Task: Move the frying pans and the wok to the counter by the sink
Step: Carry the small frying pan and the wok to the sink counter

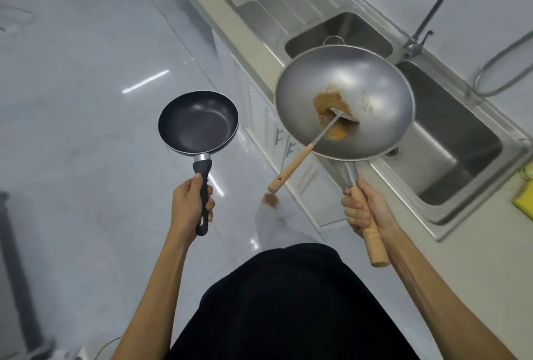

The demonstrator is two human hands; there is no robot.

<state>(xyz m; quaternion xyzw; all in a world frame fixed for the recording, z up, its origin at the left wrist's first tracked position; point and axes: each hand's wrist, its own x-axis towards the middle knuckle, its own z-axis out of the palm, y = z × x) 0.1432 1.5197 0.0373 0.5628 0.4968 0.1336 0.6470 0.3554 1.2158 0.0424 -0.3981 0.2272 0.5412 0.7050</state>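
My left hand (191, 203) grips the black handle of a small dark non-stick frying pan (198, 122), held level over the floor to the left of the counter. My right hand (364, 209) is closed around the wooden handle of a large steel wok (375, 82), which hangs over the counter edge and the near sink basin. Inside the wok lie brown food scraps and a metal spatula (314, 143) whose wooden handle sticks out over the rim toward me.
A steel double sink (461, 140) with a drainboard (282, 4) and a curved tap (427, 7) is set in the beige counter (476, 258). A yellow cloth (523, 201) lies at the right edge. White cabinet doors run below the counter; glossy grey floor lies left.
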